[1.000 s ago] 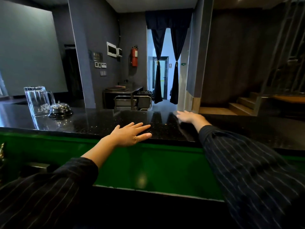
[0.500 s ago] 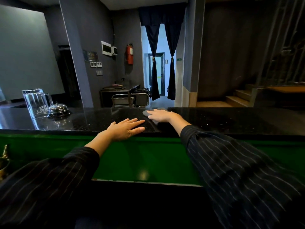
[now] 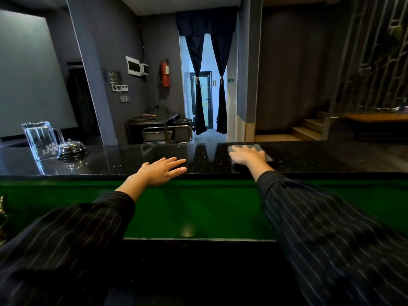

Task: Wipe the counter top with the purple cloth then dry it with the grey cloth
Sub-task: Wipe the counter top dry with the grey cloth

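There is one view only, from a wide-angle camera on the person's head. It looks forward and slightly down across the glossy black speckled stone counter top [image 3: 123,160], which crosses the middle of the frame and is close (both striped sleeves fill the lower corners). The room behind is farther.

Grey cloth [image 3: 256,147]: pale, flat against the surface [image 3: 123,159], far side, right of centre; mostly hidden under the right hand [image 3: 247,156], only far edge and right corner showing, blurred. Surface: black, speckled, glossy stone, long and level, reflecting the room. Purple cloth nowhere in sight.
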